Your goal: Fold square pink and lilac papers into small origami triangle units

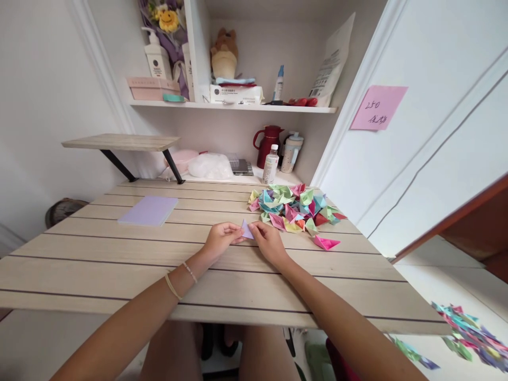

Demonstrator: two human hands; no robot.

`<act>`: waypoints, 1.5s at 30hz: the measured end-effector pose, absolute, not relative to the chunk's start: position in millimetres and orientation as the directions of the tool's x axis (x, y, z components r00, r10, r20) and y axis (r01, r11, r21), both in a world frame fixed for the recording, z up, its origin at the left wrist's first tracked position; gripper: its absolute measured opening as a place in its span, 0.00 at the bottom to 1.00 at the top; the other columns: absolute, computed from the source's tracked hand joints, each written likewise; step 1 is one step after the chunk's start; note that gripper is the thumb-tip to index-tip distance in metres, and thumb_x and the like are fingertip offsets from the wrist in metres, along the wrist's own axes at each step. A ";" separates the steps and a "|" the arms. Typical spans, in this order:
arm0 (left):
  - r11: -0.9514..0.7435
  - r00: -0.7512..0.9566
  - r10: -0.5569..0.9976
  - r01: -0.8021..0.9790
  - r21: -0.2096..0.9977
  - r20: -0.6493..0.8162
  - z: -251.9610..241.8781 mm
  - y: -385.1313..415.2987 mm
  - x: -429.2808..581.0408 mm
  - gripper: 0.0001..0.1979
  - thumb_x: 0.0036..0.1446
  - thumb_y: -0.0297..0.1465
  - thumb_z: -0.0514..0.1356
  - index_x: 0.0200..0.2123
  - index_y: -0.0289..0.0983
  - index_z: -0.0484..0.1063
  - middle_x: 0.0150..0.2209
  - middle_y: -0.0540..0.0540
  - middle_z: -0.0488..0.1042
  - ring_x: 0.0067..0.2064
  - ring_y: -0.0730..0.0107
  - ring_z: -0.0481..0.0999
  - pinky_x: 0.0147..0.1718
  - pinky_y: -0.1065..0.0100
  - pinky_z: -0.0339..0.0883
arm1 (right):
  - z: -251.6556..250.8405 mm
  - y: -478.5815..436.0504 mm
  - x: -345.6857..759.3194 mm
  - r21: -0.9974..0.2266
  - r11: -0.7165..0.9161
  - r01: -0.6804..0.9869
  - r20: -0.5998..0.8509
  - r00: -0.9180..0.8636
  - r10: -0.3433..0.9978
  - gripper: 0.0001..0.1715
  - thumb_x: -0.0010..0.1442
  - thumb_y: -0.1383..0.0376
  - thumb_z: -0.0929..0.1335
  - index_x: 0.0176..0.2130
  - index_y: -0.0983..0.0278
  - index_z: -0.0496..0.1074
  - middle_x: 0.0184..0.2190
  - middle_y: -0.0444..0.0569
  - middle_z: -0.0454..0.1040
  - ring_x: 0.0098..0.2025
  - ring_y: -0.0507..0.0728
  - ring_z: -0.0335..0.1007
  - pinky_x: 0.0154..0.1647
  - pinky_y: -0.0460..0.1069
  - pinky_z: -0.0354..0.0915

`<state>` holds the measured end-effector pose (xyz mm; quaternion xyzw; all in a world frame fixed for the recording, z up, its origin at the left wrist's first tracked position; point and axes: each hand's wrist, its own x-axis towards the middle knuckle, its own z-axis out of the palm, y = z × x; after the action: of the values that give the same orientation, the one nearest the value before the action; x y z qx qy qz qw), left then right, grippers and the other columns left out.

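Note:
A small folded lilac paper piece (246, 230) rests near the middle of the wooden table (119, 264). My left hand (220, 239) pinches its left side with curled fingers. My right hand (268, 241) pinches its right side, fingers pressed on the paper. Just right of my hands lies a pile of several folded paper shapes (296, 209) in pink, green, blue and yellow. One pink folded piece (326, 243) lies apart at the pile's near edge. A stack of lilac paper sheets (148, 210) sits to the left on the table.
A small raised wooden shelf (121, 142) stands at the table's back left. Behind the table are a red jug (268, 144), a small bottle (270, 165) and a plastic bag (210, 165). More folded papers (468, 328) lie on the white surface at lower right.

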<state>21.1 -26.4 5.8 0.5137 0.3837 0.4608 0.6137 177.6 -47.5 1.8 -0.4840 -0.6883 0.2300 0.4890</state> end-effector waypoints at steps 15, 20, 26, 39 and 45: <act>-0.156 0.215 0.960 -0.122 0.980 0.180 15.7 -19.1 11.3 0.09 0.41 0.34 0.65 0.24 0.34 0.71 0.26 0.48 0.74 0.31 0.72 0.72 0.36 0.70 0.64 | 3.2 -52.6 178.2 -0.846 0.402 0.351 0.351 -0.200 0.915 0.13 0.53 0.57 0.64 0.25 0.64 0.68 0.19 0.43 0.68 0.22 0.50 0.60 0.24 0.45 0.57; -0.140 0.217 0.961 -0.151 0.979 0.171 15.0 -18.5 11.1 0.09 0.41 0.33 0.65 0.24 0.34 0.72 0.27 0.48 0.74 0.31 0.73 0.71 0.35 0.71 0.63 | 1.4 -48.6 175.7 -0.966 0.249 0.074 0.228 -0.220 0.948 0.18 0.53 0.52 0.64 0.32 0.63 0.71 0.23 0.45 0.72 0.26 0.53 0.68 0.29 0.47 0.64; -0.105 0.248 0.959 -0.151 0.983 0.140 11.7 -18.7 14.0 0.10 0.41 0.34 0.65 0.26 0.33 0.73 0.25 0.49 0.73 0.21 0.80 0.64 0.19 0.75 0.57 | -0.5 -47.1 174.8 -0.984 0.176 -0.039 0.180 -0.243 0.953 0.17 0.50 0.53 0.67 0.34 0.63 0.72 0.24 0.46 0.73 0.27 0.54 0.70 0.30 0.49 0.67; -0.170 0.376 0.911 -0.032 0.985 0.170 8.2 -21.7 14.6 0.11 0.40 0.35 0.65 0.26 0.32 0.73 0.22 0.49 0.71 0.17 0.81 0.62 0.17 0.74 0.57 | 1.4 -52.0 179.2 -0.945 0.277 0.171 0.226 -0.267 0.937 0.14 0.46 0.66 0.66 0.37 0.64 0.69 0.21 0.44 0.74 0.22 0.53 0.70 0.25 0.46 0.65; -0.146 0.309 0.937 -0.080 0.986 0.163 10.9 -22.9 15.4 0.16 0.39 0.36 0.66 0.30 0.35 0.67 0.21 0.54 0.68 0.19 0.81 0.66 0.19 0.76 0.59 | 5.1 -54.6 176.7 -0.923 0.343 0.171 0.304 -0.220 0.927 0.11 0.49 0.66 0.64 0.35 0.64 0.69 0.19 0.43 0.72 0.21 0.51 0.68 0.26 0.46 0.65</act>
<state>15.4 -22.9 10.9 0.5969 0.3588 0.4653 0.5463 176.7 -54.6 5.1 -0.4095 -0.6705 0.4008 0.4713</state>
